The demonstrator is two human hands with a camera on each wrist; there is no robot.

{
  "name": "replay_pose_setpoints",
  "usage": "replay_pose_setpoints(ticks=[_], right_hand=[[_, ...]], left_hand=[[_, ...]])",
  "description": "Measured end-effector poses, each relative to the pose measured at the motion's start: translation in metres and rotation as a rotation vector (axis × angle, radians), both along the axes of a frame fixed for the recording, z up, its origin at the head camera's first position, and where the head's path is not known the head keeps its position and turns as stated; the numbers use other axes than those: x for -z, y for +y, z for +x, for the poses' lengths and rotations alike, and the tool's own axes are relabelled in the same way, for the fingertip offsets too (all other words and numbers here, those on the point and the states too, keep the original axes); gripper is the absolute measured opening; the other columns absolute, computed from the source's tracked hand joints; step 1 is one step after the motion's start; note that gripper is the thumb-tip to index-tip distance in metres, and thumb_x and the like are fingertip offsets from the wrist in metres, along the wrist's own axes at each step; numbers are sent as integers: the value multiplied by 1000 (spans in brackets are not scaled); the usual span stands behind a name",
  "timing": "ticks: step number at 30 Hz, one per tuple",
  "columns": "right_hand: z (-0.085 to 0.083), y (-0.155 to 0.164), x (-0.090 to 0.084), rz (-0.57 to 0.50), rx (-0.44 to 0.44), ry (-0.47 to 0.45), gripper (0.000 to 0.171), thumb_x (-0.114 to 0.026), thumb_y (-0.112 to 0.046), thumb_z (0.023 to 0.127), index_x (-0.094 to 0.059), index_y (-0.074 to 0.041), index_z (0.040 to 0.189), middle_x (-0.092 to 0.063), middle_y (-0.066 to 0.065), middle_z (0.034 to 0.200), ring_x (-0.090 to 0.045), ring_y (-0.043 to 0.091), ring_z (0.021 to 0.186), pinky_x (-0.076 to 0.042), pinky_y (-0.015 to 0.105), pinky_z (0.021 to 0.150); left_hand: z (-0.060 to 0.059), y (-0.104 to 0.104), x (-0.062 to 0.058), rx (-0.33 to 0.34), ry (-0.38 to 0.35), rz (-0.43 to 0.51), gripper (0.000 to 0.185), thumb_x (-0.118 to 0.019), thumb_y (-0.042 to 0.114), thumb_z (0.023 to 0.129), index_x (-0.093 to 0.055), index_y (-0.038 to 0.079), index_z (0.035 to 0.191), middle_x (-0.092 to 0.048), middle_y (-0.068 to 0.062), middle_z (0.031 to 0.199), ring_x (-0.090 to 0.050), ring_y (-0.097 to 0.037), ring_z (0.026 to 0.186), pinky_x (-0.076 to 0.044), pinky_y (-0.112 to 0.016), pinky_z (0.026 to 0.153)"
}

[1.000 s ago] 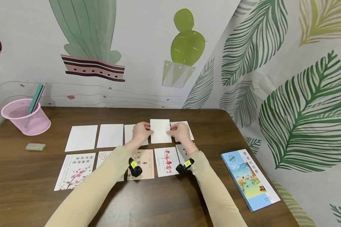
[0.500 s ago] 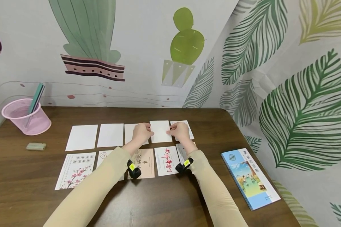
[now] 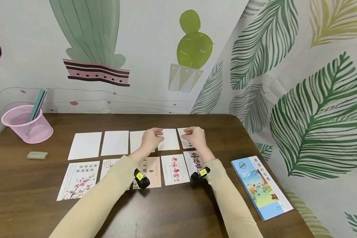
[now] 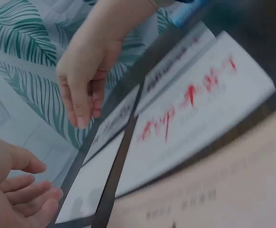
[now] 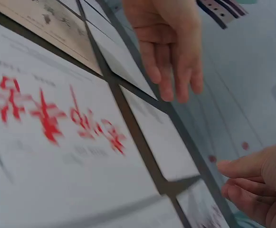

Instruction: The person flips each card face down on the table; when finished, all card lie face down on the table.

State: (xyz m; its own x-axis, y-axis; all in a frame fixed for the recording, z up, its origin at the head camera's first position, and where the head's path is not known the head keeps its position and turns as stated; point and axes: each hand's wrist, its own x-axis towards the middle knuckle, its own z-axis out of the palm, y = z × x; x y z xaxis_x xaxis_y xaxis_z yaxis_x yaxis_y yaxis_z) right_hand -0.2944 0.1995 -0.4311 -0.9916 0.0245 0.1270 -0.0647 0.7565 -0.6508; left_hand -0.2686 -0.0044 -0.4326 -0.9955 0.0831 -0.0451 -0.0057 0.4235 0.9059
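A blank white card (image 3: pixel 171 141) lies in the back row on the brown table, between my two hands. At its left edge my left hand (image 3: pixel 151 139) hovers with fingers relaxed and holds nothing; it covers part of another white card (image 3: pixel 136 136). My right hand (image 3: pixel 194 137) is over a card with dark print (image 3: pixel 183 140), fingers loosely bent, nothing between them. In the left wrist view, both the left hand (image 4: pixel 21 190) and the right hand (image 4: pixel 88 80) are apart from the cards. Below them in the front row lies a card with red lettering (image 3: pixel 175 169).
Further cards in the front row are a blossom card (image 3: pixel 78 181), a beige card (image 3: pixel 153 173) and a card with dark lettering (image 3: pixel 193 160). Two blank cards (image 3: pixel 84 146) lie back left. A pink mesh pen holder (image 3: pixel 32 129), an eraser-like block (image 3: pixel 37 155) and a book (image 3: pixel 261 188) stand around.
The blank white card, held between both hands, was lowered into the back row and let go. My right hand then moved right, over the dark-print card; my left hand moved slightly right.
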Motion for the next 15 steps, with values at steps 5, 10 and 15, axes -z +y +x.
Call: replay_pose_setpoints(ticks=[5, 10, 15], right_hand=[[1, 31, -3, 4, 13, -9, 27, -78, -11, 80, -74, 0, 104, -75, 15, 91, -69, 26, 82, -54, 29, 68], [4, 57, 0, -18, 4, -98, 32, -73, -9, 84, -69, 2, 114, -73, 18, 103, -69, 31, 94, -56, 37, 79], [7, 69, 5, -79, 18, -187, 41, -69, -3, 87, -61, 1, 127, -68, 20, 120, -64, 34, 111, -54, 44, 92]], left_hand=[[-2, 19, -1, 62, -91, 130, 43, -60, 5, 92, -55, 0, 134, -64, -17, 126, -60, -32, 118, -51, -41, 97], [-3, 39, 0, 147, -180, 238, 46, -56, 6, 95, -49, -2, 140, -59, -19, 133, -56, -32, 124, -47, -41, 105], [-2, 56, 0, 194, -234, 315, 52, -52, 7, 97, -39, -2, 146, -49, -21, 143, -46, -34, 134, -39, -44, 112]])
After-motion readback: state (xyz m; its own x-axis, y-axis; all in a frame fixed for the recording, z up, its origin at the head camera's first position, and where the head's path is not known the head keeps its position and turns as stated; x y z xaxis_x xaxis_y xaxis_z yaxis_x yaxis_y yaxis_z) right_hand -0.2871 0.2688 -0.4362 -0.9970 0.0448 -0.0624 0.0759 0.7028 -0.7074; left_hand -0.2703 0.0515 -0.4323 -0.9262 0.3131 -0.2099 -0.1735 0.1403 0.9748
